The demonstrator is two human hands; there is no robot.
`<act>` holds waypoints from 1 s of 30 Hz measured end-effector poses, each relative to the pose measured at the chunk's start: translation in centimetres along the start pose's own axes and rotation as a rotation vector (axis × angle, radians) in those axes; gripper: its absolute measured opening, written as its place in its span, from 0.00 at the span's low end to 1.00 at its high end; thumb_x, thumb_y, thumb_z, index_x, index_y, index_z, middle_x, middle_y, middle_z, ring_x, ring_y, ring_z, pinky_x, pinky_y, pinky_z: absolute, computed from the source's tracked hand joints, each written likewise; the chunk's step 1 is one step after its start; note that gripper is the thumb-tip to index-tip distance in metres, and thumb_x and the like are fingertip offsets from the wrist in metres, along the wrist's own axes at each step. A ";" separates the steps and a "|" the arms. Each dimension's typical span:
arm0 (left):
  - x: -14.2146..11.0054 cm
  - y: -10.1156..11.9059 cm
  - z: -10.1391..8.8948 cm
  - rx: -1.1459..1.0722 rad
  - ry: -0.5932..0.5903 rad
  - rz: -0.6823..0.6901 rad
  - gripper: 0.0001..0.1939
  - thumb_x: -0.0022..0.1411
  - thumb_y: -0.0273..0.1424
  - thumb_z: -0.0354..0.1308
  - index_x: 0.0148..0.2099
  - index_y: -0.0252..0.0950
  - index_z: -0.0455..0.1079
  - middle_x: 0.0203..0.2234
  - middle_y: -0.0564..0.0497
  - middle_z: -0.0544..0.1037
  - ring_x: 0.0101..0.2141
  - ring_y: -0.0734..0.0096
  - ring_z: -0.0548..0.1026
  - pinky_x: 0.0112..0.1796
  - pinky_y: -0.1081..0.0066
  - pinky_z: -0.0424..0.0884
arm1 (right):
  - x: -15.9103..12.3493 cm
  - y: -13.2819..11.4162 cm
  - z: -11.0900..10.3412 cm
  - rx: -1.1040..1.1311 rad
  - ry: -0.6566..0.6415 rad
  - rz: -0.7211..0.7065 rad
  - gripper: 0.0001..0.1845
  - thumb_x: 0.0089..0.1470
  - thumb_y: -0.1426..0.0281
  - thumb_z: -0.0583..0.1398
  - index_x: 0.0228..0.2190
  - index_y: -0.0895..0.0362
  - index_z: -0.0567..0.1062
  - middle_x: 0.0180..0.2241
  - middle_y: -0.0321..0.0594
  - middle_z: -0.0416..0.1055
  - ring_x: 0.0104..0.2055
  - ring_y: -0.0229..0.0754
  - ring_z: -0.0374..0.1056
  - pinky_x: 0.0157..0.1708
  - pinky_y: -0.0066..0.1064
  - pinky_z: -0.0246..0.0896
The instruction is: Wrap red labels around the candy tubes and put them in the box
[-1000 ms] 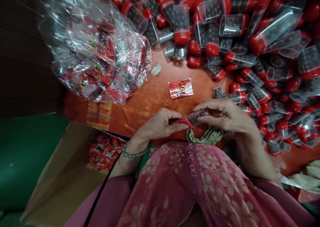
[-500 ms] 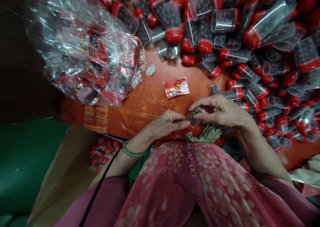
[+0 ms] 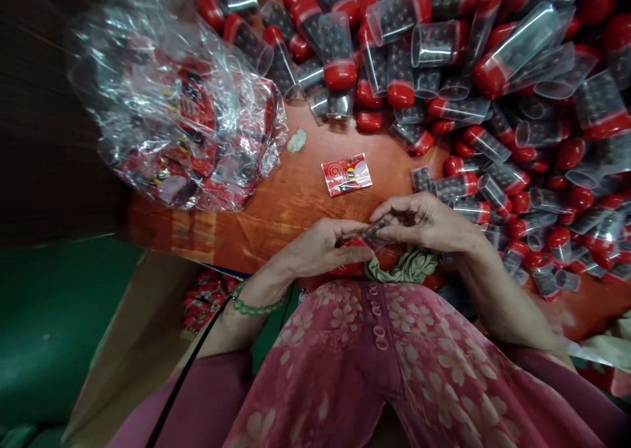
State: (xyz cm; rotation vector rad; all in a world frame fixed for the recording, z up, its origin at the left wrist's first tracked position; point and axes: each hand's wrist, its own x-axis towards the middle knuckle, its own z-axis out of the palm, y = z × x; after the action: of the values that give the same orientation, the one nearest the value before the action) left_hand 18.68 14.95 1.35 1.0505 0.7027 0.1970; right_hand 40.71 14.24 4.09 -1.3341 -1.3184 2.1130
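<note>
My left hand [image 3: 320, 247] and my right hand [image 3: 426, 223] meet at the near edge of the red-brown table [image 3: 276, 205]. Together they pinch a small clear tube of dark beads with a red cap [image 3: 372, 234]; the left fingers close over the red end, the right fingers over the clear end. A red printed label packet [image 3: 346, 174] lies flat on the table just beyond my hands. A crumpled green cloth [image 3: 407, 267] sits under my right wrist.
A big heap of clear tubes with red caps [image 3: 473, 87] covers the table's far and right side. A clear plastic bag of red labels [image 3: 182, 119] fills the left. A cardboard box [image 3: 148, 330] with red packets [image 3: 207, 297] stands below left.
My hands have closed in together and the tube sits more hidden between the fingers. The view has shifted slightly; the label packet has not moved.
</note>
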 end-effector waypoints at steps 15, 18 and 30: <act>0.5 0.7 0.8 0.045 0.312 0.076 0.32 0.53 0.37 0.68 0.59 0.35 0.68 0.40 0.45 0.82 0.40 0.64 0.80 0.45 0.64 0.74 | -1.6 1.3 1.0 0.099 0.247 -0.087 0.13 0.52 0.64 0.66 0.39 0.57 0.77 0.29 0.35 0.77 0.28 0.35 0.71 0.29 0.26 0.65; -0.8 1.0 -0.3 -0.200 0.441 0.251 0.37 0.49 0.42 0.71 0.60 0.38 0.67 0.50 0.41 0.79 0.50 0.57 0.77 0.51 0.60 0.73 | -1.1 1.8 1.4 0.370 0.419 -0.143 0.17 0.47 0.62 0.70 0.38 0.56 0.77 0.27 0.33 0.76 0.24 0.33 0.70 0.26 0.25 0.67; 2.7 -0.3 3.5 -0.707 0.672 0.291 0.17 0.47 0.42 0.72 0.35 0.37 0.77 0.33 0.47 0.82 0.35 0.66 0.80 0.41 0.66 0.76 | 1.6 2.3 4.5 0.574 0.419 -0.259 0.22 0.49 0.61 0.70 0.44 0.54 0.75 0.36 0.37 0.79 0.34 0.36 0.75 0.40 0.30 0.73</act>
State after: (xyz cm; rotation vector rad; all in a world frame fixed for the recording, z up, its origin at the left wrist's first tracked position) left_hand 22.84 13.54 0.95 0.3770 0.9734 1.0071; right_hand 36.63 11.69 2.01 -1.1836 -0.6091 1.7199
